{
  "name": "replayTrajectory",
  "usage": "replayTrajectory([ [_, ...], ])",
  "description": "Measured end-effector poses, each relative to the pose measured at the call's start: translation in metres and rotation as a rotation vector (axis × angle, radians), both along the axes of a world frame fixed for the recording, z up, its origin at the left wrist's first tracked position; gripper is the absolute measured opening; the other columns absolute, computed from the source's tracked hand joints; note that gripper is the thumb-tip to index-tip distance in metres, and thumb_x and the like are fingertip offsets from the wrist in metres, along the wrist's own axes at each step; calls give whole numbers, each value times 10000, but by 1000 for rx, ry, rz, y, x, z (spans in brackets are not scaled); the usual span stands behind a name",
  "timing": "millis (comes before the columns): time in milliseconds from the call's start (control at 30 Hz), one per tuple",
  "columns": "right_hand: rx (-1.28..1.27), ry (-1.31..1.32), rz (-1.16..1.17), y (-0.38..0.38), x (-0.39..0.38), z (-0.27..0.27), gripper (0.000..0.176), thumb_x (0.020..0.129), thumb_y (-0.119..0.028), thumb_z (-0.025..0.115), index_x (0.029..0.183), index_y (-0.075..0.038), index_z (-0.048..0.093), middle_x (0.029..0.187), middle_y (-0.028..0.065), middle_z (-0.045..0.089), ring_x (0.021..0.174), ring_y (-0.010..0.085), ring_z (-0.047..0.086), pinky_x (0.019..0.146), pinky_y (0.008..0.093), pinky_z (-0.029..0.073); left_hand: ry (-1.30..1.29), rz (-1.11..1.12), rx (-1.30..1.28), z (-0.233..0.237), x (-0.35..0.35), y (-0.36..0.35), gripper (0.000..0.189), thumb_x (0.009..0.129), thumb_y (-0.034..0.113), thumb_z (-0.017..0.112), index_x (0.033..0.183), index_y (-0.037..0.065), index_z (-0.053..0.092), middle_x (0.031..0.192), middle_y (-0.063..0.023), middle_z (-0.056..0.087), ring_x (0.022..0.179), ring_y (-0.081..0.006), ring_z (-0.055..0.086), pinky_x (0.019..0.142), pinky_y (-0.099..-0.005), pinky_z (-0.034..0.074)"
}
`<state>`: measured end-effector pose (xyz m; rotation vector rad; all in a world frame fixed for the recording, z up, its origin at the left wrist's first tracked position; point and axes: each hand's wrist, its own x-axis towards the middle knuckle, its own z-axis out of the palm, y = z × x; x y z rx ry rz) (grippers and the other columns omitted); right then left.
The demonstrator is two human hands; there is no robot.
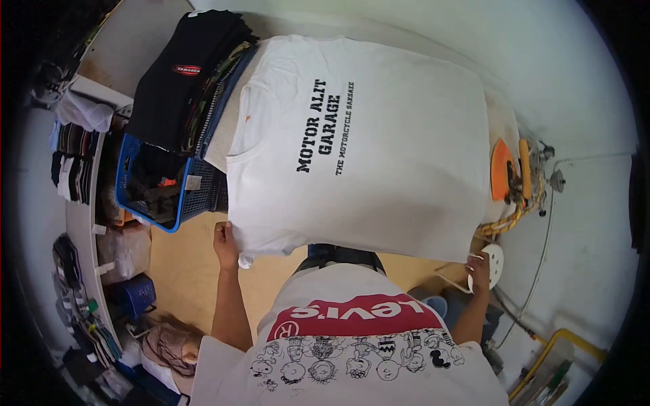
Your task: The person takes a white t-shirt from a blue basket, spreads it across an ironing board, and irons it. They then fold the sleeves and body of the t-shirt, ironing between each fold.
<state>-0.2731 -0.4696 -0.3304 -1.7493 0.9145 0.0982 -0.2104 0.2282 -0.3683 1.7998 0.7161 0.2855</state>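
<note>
Closest in, the left hand (227, 245) has its grip clamped on the near left corner of the white T-shirt (379, 155), right around the sleeve end, with a bit of fabric bunched in the fingers. The right hand (479, 268) sits at the shirt's near right corner by the hem. Honestly can't tell if that grip is closed on the cloth or just resting at the edge, since it's tiny and way out where the view warps. There's a white round disc (496, 259) just beside it.

The shirt is spread flat, print side up, on the pale counter (406, 37), neck to the left, hem to the right.

Handling-wise I'd call it thin cotton: light, totally limp, not slippery, nothing fragile about it. Grab it at one point and it'll just droop and crease. Two corners held wide apart along one edge keep it smooth.

Just right of the shirt's hem there's an orange iron (504, 169). Off the shirt's left side is a blue basket (150, 220) with dark clothes in it, and beyond that a stack of dark folded clothes (193, 74) butts up against the shirt's far shoulder
</note>
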Motion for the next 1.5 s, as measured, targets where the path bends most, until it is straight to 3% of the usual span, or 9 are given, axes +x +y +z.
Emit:
replayTrajectory([
  [167, -559, -494, 18, -93, 100, 44, 208, 878, -138, 676, 1007, -46, 540, 967, 25, 562, 909, 162, 553, 829, 293, 449, -88, -11, 521, 14, 76, 9, 210, 962, 195, 564, 1015, -7, 586, 903, -98, 587, 841, -206, 556, 784, -333, 459],
  [267, -808, -413, 195, -62, 187, 99, 224, 886, -138, 674, 1036, -24, 554, 947, 41, 571, 892, 194, 560, 838, 305, 447, -139, -15, 634, 37, 146, 7, 191, 918, 171, 611, 976, -11, 612, 916, -144, 617, 876, -276, 586, 794, -364, 467],
  [400, -828, -315, 425, -106, 250, 79, 338, 906, -274, 667, 1096, -20, 553, 823, 25, 551, 707, 139, 556, 612, 265, 457, -203, -103, 712, 48, 238, 2, 228, 869, 145, 647, 1047, 4, 630, 966, -155, 635, 925, -309, 613, 824, -387, 481],
  [500, -329, -110, 173, -77, 262, 96, 335, 917, -342, 654, 1079, -67, 553, 654, -24, 501, 519, 67, 476, 445, 223, 376, -86, -163, 700, 51, 294, -6, 273, 840, 123, 649, 1091, 18, 628, 1044, -178, 642, 997, -334, 614, 877, -402, 484],
  [700, -369, 30, 145, 28, 271, 135, 345, 942, -423, 596, 1038, -94, 554, 613, -37, 468, 435, 67, 405, 373, 232, 328, 46, -188, 923, 50, 353, -15, 249, 867, 154, 596, 1092, 52, 628, 1068, -168, 634, 1011, -355, 615, 917, -441, 493],
  [967, -25, -40, 554, 252, 344, 132, 399, 946, -318, 610, 1210, -20, 591, 773, -38, 607, 556, 38, 477, 476, 199, 378, -93, -148, 611, 56, 347, 0, 130, 890, 140, 575, 962, 53, 640, 1008, -147, 640, 900, -347, 644, 801, -439, 531],
  [1167, -472, -179, 1154, 451, 419, 117, 539, 893, -474, 600, 1198, -29, 615, 981, 196, 696, 900, 351, 678, 786, 418, 516, -132, -176, 566, 53, 347, 8, 123, 888, 148, 591, 951, 56, 643, 974, -143, 645, 879, -349, 648, 786, -441, 530],
  [1367, -550, -230, 1284, 536, 464, 111, 563, 893, -533, 563, 1139, -32, 639, 943, 211, 690, 905, 392, 658, 779, 455, 508, -93, -262, 553, 53, 283, 29, 130, 879, 141, 595, 941, 34, 635, 922, -167, 649, 856, -360, 646, 770, -443, 518],
  [1500, -472, -223, 1314, 545, 471, 117, 538, 883, -496, 602, 1096, -4, 641, 777, 183, 670, 675, 303, 665, 656, 395, 515, 80, -325, 393, 62, 202, 41, 174, 851, 152, 642, 910, -8, 608, 856, -178, 636, 794, -339, 641, 714, -418, 506],
])
